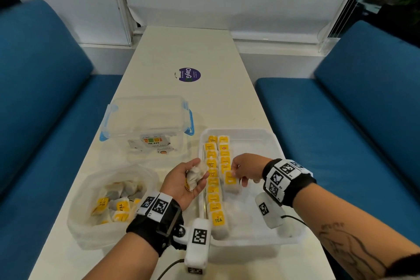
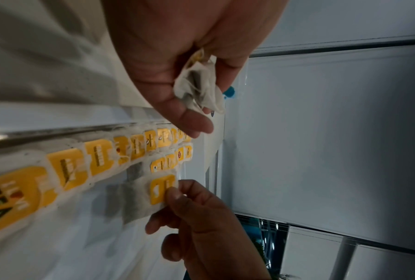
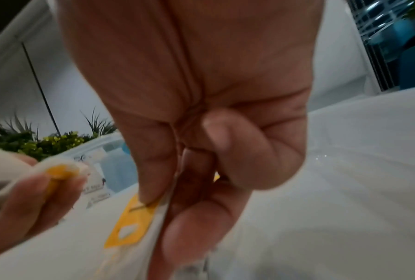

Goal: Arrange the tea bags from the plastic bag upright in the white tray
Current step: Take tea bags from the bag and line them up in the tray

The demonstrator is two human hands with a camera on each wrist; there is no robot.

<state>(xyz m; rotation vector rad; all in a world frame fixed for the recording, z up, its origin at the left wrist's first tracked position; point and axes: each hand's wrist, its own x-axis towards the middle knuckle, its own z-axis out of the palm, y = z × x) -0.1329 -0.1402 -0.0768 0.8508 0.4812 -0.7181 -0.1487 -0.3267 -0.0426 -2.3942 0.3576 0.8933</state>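
Note:
The white tray (image 1: 281, 234) holds two rows of upright tea bags (image 1: 213, 179) with yellow tags along its left side. My right hand (image 1: 236, 174) pinches a yellow-tagged tea bag (image 1: 230, 180) by its top, at the near end of the second row; thumb and finger close on that tea bag (image 3: 132, 217) in the right wrist view. My left hand (image 1: 193, 179), palm up beside the tray's left rim, grips a small bunch of tea bags (image 1: 195, 174), seen as crumpled white tea bags (image 2: 199, 87) from the left wrist. The plastic bag (image 1: 86, 223) with more tea bags lies at the near left.
A clear lidded box (image 1: 147, 125) with blue clips and some packets stands behind the plastic bag. A purple sticker (image 1: 189, 74) marks the table (image 1: 186, 48) further back. Blue benches (image 1: 341, 132) flank both sides. The tray's right half is bare.

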